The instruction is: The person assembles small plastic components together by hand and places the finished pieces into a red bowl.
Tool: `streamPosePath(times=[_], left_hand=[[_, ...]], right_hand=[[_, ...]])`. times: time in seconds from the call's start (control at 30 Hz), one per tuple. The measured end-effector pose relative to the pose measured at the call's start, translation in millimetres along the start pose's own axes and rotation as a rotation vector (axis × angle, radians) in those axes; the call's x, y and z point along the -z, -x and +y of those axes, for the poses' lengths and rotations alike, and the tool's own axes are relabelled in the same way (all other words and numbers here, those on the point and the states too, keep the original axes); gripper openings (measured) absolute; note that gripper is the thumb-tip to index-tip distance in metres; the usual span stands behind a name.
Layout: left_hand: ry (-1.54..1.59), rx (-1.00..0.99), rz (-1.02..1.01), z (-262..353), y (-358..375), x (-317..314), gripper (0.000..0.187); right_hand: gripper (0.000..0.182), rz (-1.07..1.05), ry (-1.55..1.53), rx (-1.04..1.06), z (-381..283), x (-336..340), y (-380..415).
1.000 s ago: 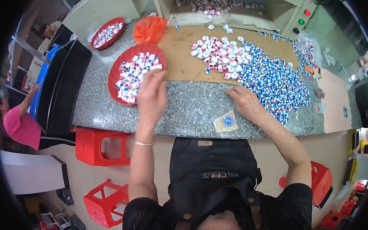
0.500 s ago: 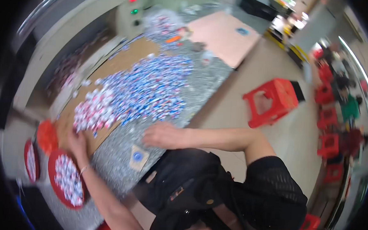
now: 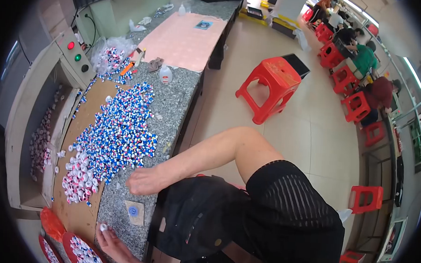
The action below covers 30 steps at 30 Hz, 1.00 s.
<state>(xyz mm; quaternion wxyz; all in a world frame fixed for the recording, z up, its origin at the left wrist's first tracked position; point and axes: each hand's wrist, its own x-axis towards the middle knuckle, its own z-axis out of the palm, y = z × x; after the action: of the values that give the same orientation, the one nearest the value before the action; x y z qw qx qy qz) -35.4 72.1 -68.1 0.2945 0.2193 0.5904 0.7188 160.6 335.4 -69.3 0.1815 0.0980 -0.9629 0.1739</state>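
At the bottom of the view my left hand (image 3: pixel 110 244) pinches a small white piece (image 3: pixel 104 227) at its fingertips. My right hand (image 3: pixel 145 181) rests closed on the granite tabletop, fingers curled under, so anything inside is hidden. Just beyond it spreads a large pile of small blue, white and red pieces (image 3: pixel 121 132). Larger white-and-pink rounded pieces (image 3: pixel 79 180) lie heaped on the cardboard sheet (image 3: pixel 72 125). A square card with a blue round mark (image 3: pixel 134 212) sits between my hands. Beside my left hand is a red dish (image 3: pixel 69 240) full of small pieces.
At left stands a machine (image 3: pixel 20 137) with pieces inside its opening. Beyond the pile are a clear bag (image 3: pixel 113 54), an orange-handled tool (image 3: pixel 127 69), a small bottle (image 3: pixel 165 75) and a pink sheet (image 3: pixel 181 41). A red stool (image 3: pixel 271 85) stands right; people sit farther off.
My left hand has drawn back from the white-and-pink heap toward me, with a white piece now visible in its fingers. The view has turned; my right hand stays near the pile's edge.
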Motion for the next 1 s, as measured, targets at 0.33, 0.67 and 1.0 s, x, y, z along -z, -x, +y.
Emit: streamPosePath(times=[0.33, 0.67, 1.0], left_hand=[[0.190, 0.032, 0.097, 5, 92, -62, 0.041], [0.181, -0.029, 0.183, -14, 105, -84, 0.035], [-0.097, -0.233, 0.226, 1, 90, -93, 0.031]], right_hand=[[0.008, -0.094, 0.059, -0.086, -17, 49, -1], [0.015, -0.116, -0.209, -0.087, -49, 57, -22], [0.012, -0.309, 0.014, 0.153, -57, 42, -54]])
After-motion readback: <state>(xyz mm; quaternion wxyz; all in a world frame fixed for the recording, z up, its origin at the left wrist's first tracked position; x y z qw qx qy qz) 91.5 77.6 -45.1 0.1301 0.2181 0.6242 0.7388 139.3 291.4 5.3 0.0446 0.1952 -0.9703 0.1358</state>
